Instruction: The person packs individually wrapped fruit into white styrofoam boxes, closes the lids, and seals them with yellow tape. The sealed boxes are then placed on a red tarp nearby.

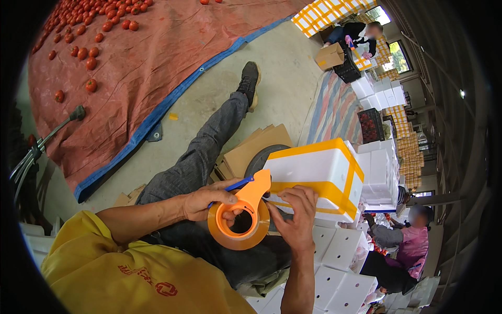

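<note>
My left hand (211, 202) is closed around an orange tape dispenser (257, 190) that carries a wide roll of yellow packing tape (239, 243). A blue pen-like stick (239, 184) lies by the same hand's fingers. My right hand (294, 214) is at the dispenser's head, thumb and fingers apart, near its tip; whether it pinches the tape end cannot be told. Just beyond, a white foam box (302, 168) with yellow tape bands stands on a round dark support (264, 155), its near side beside my right fingers.
Flattened cardboard (259, 141) leans behind the support. Tomatoes (91, 62) lie on a red tarpaulin (157, 59) with a blue edge. White foam boxes (345, 251) are stacked at right. One person (361, 37) works at the top right, another (411, 243) at the lower right.
</note>
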`<state>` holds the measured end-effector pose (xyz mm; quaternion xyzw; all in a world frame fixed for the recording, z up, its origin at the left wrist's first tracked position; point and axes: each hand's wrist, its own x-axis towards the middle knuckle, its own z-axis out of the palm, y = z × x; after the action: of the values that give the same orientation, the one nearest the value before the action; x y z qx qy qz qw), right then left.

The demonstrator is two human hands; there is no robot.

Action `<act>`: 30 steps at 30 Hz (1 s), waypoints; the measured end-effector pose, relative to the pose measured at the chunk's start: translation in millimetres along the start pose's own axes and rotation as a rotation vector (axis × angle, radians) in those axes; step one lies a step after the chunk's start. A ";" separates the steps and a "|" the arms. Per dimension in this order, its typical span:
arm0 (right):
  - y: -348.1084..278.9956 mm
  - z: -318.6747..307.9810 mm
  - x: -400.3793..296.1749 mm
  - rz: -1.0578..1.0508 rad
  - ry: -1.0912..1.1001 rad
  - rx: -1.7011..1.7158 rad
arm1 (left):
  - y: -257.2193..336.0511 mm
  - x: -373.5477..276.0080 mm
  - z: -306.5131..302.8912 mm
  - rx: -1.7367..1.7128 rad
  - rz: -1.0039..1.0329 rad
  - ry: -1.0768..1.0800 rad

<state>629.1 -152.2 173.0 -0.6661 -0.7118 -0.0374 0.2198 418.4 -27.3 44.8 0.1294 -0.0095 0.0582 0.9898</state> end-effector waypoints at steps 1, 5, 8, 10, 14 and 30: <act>0.3 1.1 0.0 -0.030 0.016 0.003 | -0.5 -0.1 0.2 -0.012 -0.012 -0.002; -0.3 4.2 -1.8 -0.032 0.023 0.014 | -0.6 0.3 0.2 0.023 -0.014 -0.003; -0.7 2.4 -2.9 0.026 0.016 0.064 | 0.4 0.6 -1.8 0.032 -0.030 -0.024; 0.0 -2.3 -2.5 0.099 -0.015 0.128 | 1.1 -1.3 -3.5 0.054 -0.067 -0.036; 5.6 -16.4 1.9 0.207 -0.204 0.350 | 0.4 -12.8 -6.4 0.057 -0.197 -0.117; 27.1 -33.3 37.9 0.526 -0.478 0.880 | -13.4 -49.0 -18.1 -0.009 -0.134 0.043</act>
<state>663.3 -125.4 210.3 -0.6565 -0.5002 0.4708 0.3116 371.4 -41.0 22.3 0.1242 0.0202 -0.0054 0.9920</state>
